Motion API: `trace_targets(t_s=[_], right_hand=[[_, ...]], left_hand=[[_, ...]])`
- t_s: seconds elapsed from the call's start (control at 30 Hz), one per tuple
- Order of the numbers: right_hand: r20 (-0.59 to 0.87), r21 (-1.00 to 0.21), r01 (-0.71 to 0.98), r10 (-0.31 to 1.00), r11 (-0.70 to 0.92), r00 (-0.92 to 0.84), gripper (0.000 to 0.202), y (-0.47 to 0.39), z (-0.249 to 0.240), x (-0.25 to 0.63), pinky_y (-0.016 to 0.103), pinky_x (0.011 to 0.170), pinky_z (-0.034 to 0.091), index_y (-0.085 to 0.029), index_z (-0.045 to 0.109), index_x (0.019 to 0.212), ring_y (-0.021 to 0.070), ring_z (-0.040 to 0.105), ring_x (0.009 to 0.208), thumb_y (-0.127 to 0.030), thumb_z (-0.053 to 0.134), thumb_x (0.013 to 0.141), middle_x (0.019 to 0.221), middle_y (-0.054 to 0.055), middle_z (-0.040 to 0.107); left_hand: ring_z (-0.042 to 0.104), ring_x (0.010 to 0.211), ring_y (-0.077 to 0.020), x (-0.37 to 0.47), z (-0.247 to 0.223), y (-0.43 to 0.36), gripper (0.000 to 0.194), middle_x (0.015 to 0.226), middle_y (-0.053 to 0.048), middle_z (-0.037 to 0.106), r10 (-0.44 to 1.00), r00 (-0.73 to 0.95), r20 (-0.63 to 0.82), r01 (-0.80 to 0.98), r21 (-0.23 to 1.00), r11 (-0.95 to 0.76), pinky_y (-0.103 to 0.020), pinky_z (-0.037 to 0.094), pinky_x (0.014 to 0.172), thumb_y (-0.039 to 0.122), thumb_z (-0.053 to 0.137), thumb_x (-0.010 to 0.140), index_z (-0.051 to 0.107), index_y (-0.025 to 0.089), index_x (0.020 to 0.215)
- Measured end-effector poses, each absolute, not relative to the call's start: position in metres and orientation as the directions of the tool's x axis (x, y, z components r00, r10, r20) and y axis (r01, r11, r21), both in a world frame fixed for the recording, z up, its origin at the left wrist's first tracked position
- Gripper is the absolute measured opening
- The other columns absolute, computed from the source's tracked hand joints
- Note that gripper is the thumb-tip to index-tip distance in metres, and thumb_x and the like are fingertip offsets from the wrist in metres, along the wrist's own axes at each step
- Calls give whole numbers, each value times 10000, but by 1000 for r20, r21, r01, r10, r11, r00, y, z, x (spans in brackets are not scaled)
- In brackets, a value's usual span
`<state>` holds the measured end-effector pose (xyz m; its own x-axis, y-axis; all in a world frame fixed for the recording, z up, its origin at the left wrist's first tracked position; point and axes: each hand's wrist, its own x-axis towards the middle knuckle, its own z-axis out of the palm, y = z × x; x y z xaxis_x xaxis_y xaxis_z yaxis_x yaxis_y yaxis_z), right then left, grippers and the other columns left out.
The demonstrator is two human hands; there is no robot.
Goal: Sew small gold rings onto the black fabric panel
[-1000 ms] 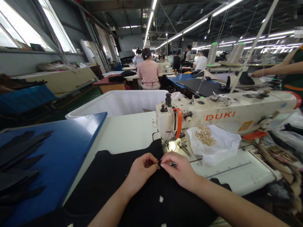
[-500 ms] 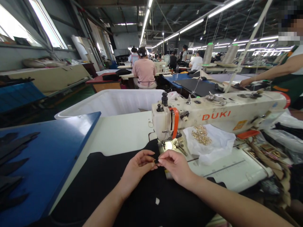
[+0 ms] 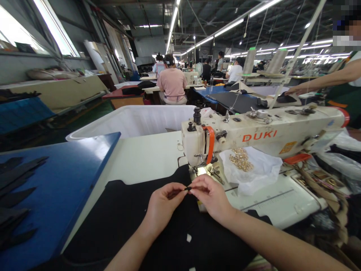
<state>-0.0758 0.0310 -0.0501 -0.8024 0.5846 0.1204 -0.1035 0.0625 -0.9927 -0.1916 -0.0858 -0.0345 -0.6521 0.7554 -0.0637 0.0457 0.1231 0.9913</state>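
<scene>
Between their fingertips, my left hand (image 3: 165, 203) and my right hand (image 3: 210, 195) pinch a small black strip (image 3: 187, 188), one at each end. A speck of gold shows at the strip's left end; the fingers cover the rest. Both hands are just above a large black fabric panel (image 3: 124, 210) spread over the machine bed. Right behind them is the needle area of a white sewing machine (image 3: 225, 135). Gold metal rings (image 3: 241, 160) lie heaped on a white cloth (image 3: 259, 169) under the machine's arm. A small white scrap (image 3: 188, 238) rests on the panel.
A blue table (image 3: 64, 188) with black pieces (image 3: 17, 199) stands at left. Behind the machine is a white bin (image 3: 126, 120). An orange tray (image 3: 297, 158) and a parts box lie at right. A co-worker's arm (image 3: 324, 82) reaches in at far right; other people sit farther back.
My left fingers have closed into a tighter pinch on the black strip, which both hands still hold. The co-worker's hand at right now touches a dark piece.
</scene>
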Motion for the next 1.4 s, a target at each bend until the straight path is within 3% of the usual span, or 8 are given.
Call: trace_targets(t_s=[0.4,0.63,0.97,1.13,1.2,1.3,1.4], right_hand=[[54,-998,-62,536,3,-843,166,34,-56,-77,272,693,527,-183,671,842,148,660,689,-306,643,735,745,9,692],[88,-991,-21,512,135,-854,121,35,-49,-75,248,659,510,-170,653,826,135,649,672,-264,589,785,716,8,676],[121,-954,24,458,299,-881,102,34,-47,-71,214,624,457,-184,637,803,114,616,655,-187,535,811,685,-13,632],[72,-965,56,466,255,-882,95,34,-48,-73,214,613,457,-178,612,776,114,617,642,-171,521,801,668,-15,625],[58,-965,73,476,252,-878,86,33,-47,-74,214,606,454,-176,605,761,113,613,629,-164,525,792,652,-18,622],[48,-960,92,479,264,-876,79,33,-47,-76,213,599,450,-176,603,753,109,605,608,-147,535,779,627,-24,616],[43,-969,76,463,235,-885,81,35,-49,-75,209,610,463,-173,598,734,105,611,606,-131,539,771,621,-28,611]], left_hand=[[644,671,-129,-191,-34,-86,182,720,-6,698,783,-621,-29,89,990,107,-180,510,655,321,708,658,661,170,749],[652,701,-161,-193,-38,-88,214,750,-21,701,793,-608,-40,133,979,152,-231,523,679,350,704,668,661,171,778],[655,708,-175,-201,-34,-92,248,744,-10,696,856,-516,-5,330,922,204,-275,522,682,329,684,694,625,198,896],[652,850,-191,-214,-32,-90,237,902,-60,693,916,-388,-101,228,953,202,-319,519,823,277,615,718,611,162,925],[635,939,-206,-220,-31,-86,287,994,-83,677,909,-410,-71,268,943,195,-359,493,906,238,551,720,598,150,988],[548,1123,-230,-225,-35,-79,373,1186,-111,602,876,-470,111,585,782,215,-424,397,1030,247,447,784,563,144,1123],[366,1300,-242,-220,-45,-76,444,1375,-133,443,929,-306,209,867,464,181,-446,291,1101,302,375,874,473,126,1269]])
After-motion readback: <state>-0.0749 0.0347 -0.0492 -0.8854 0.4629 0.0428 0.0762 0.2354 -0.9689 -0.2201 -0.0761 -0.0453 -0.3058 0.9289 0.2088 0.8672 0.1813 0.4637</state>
